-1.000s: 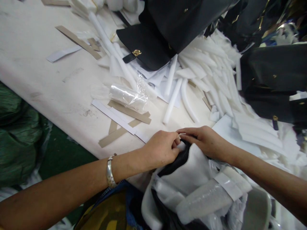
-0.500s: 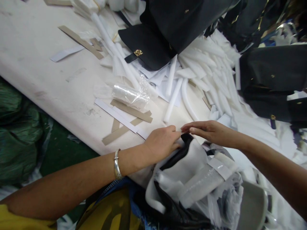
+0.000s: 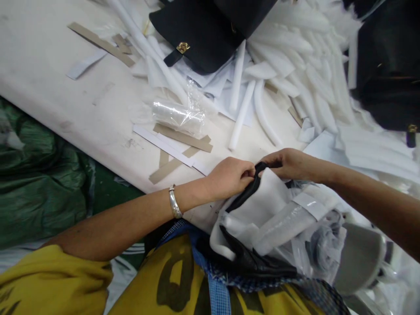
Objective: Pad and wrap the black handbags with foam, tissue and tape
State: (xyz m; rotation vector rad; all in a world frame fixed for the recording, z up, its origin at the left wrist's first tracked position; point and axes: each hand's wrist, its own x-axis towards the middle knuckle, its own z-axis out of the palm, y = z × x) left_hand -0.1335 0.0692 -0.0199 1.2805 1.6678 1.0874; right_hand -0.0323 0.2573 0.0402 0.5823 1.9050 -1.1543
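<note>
A black bag lies open against my body at the table edge, with white foam sheet inside its mouth. My left hand pinches the bag's black rim at its far end, a silver bangle on that wrist. Right beside it, my right hand has its fingers closed on the same rim. A plastic-wrapped roll with a white paper band rests over the bag's opening, below my right hand. Bunched clear plastic sits at its lower right.
Cardboard and paper strips lie left of my hands, near a clear plastic packet. White foam rods are beyond. A black bag with a gold clasp stands at the back. Piled white foam spreads rightward. Green sacking lies below the table's left edge.
My right hand, earlier with fingers stretched out, has closed on the bag's rim beside my left hand. The view has tilted down, showing more of my yellow shirt.
</note>
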